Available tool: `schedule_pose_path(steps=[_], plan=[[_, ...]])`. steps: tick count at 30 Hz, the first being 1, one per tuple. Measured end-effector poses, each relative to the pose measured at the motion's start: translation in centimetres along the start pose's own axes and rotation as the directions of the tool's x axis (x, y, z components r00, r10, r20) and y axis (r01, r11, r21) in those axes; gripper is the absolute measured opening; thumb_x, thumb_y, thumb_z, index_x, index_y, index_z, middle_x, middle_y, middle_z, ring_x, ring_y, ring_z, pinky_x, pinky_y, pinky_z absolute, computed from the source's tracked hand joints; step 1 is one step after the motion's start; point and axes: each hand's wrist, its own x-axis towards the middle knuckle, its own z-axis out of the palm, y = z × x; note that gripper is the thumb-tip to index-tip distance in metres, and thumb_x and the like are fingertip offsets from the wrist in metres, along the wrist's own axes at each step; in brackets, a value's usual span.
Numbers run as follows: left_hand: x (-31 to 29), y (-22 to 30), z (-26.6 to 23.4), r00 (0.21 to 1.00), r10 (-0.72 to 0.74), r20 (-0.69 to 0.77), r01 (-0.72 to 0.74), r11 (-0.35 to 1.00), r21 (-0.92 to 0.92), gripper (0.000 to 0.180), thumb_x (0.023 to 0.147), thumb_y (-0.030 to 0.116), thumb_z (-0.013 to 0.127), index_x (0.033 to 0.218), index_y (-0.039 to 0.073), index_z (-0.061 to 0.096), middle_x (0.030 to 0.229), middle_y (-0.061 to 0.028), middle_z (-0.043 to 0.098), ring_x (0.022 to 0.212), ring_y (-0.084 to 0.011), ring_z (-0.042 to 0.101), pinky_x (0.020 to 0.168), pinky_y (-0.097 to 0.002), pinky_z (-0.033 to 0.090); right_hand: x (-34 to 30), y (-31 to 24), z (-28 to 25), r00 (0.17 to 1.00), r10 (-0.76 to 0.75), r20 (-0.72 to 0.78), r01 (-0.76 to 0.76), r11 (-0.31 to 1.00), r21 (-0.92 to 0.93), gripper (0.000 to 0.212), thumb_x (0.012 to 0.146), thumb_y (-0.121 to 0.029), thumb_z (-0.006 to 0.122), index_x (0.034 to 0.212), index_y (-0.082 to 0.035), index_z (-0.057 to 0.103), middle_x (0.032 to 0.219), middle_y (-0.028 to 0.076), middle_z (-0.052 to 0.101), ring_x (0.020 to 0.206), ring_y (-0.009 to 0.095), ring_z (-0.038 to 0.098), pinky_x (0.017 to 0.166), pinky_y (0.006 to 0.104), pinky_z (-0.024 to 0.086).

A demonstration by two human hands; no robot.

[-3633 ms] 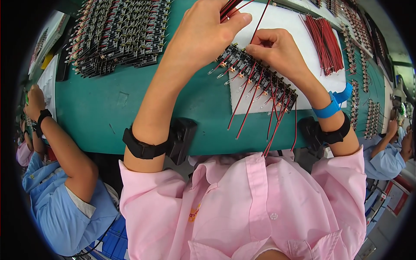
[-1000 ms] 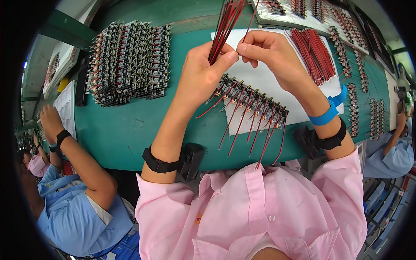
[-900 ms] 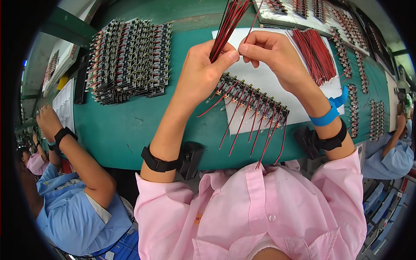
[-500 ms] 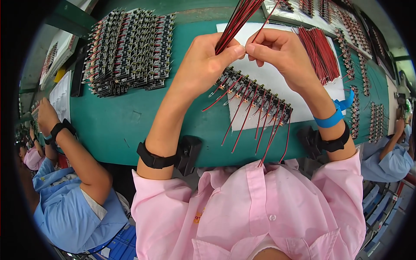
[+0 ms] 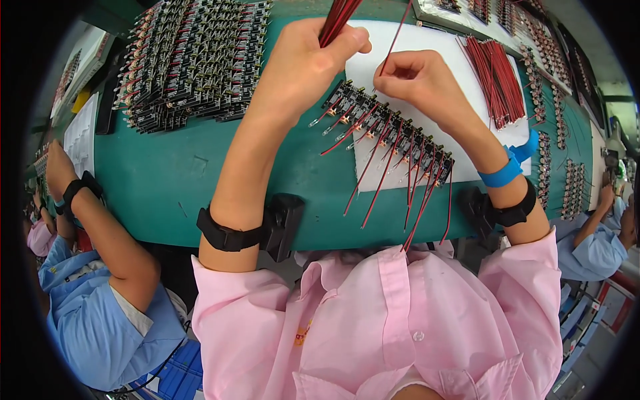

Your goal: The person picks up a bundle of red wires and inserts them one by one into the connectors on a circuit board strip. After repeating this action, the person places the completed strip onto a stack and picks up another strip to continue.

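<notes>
A bundle of red and black wires (image 5: 340, 21) is gripped in my left hand (image 5: 308, 59), which is raised at the top of the view. Between thumb and forefinger, my right hand (image 5: 415, 81) pinches a single red-and-black wire (image 5: 398, 35) that points upward. Just below that hand lies a slanting row of small circuit boards (image 5: 393, 133), several with red and black wires hanging toward me. The row rests partly on a white sheet (image 5: 369, 50) and partly on the green table (image 5: 200, 197).
Stacked circuit boards (image 5: 190, 67) stand at the left. A second wire bundle (image 5: 493, 80) lies on the sheet at right, beside more board rows (image 5: 575, 190). A co-worker in blue (image 5: 110, 300) sits at left, and another person (image 5: 593, 247) at right.
My hands have moved apart. The right one has come down toward the board row with a single wire, while the left has shifted up and left with the bundle.
</notes>
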Motion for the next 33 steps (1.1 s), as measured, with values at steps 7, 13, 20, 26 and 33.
schedule_pose_path(steps=[7, 13, 20, 26, 33], plan=[[-0.4, 0.6, -0.3, 0.999, -0.034, -0.030, 0.033, 0.999, -0.022, 0.025, 0.079, 0.027, 0.053, 0.074, 0.003, 0.055, 0.046, 0.0097, 0.025, 0.038, 0.0001, 0.019, 0.034, -0.0189, 0.012, 0.4, 0.5, 1.0, 1.000, 0.010, -0.018, -0.013, 0.992, -0.127, 0.011, 0.068, -0.008, 0.055, 0.061, 0.001, 0.052, 0.055, -0.003, 0.047, 0.052, 0.003, 0.041, 0.047, 0.0178, 0.034], [-0.5, 1.8, -0.1, 0.997, -0.052, -0.063, 0.051, 0.999, -0.017, 0.021, 0.078, 0.021, 0.052, 0.072, 0.001, 0.054, 0.050, 0.0070, 0.034, 0.043, -0.0020, 0.029, 0.038, -0.0191, 0.021, 0.4, 0.7, 1.2, 0.999, -0.021, -0.048, 0.014, 0.989, -0.147, 0.012, 0.068, -0.008, 0.055, 0.061, 0.001, 0.051, 0.054, -0.003, 0.046, 0.051, 0.002, 0.040, 0.046, 0.0178, 0.034], [-0.5, 1.6, -0.3, 0.995, -0.072, -0.069, 0.067, 0.996, -0.063, 0.018, 0.076, 0.016, 0.052, 0.069, -0.001, 0.054, 0.054, 0.0048, 0.040, 0.048, -0.0040, 0.035, 0.043, -0.0202, 0.027, 0.3, 0.5, 1.5, 0.996, -0.036, -0.087, 0.020, 0.985, -0.173, 0.012, 0.068, -0.008, 0.054, 0.062, 0.001, 0.051, 0.053, -0.002, 0.046, 0.050, 0.002, 0.040, 0.046, 0.0178, 0.033], [-0.6, 1.9, -0.2, 0.994, -0.064, -0.092, 0.059, 0.996, -0.061, 0.019, 0.076, 0.016, 0.052, 0.069, -0.001, 0.053, 0.054, 0.0047, 0.040, 0.049, -0.0042, 0.036, 0.043, -0.0203, 0.027, 0.2, 0.2, 1.5, 0.995, -0.001, -0.097, -0.018, 0.982, -0.186, 0.012, 0.068, -0.008, 0.054, 0.062, 0.001, 0.051, 0.053, -0.002, 0.045, 0.050, 0.003, 0.040, 0.046, 0.0178, 0.033], [-0.5, 1.7, -0.4, 0.996, -0.045, -0.081, 0.042, 0.998, -0.040, 0.020, 0.076, 0.017, 0.053, 0.068, -0.001, 0.053, 0.054, 0.0046, 0.040, 0.050, -0.0042, 0.036, 0.044, -0.0204, 0.028, 0.1, 0.4, 1.5, 0.994, -0.060, -0.086, 0.038, 0.972, -0.232, 0.012, 0.068, -0.008, 0.054, 0.062, 0.001, 0.050, 0.054, -0.002, 0.044, 0.051, 0.003, 0.039, 0.046, 0.0178, 0.033]])
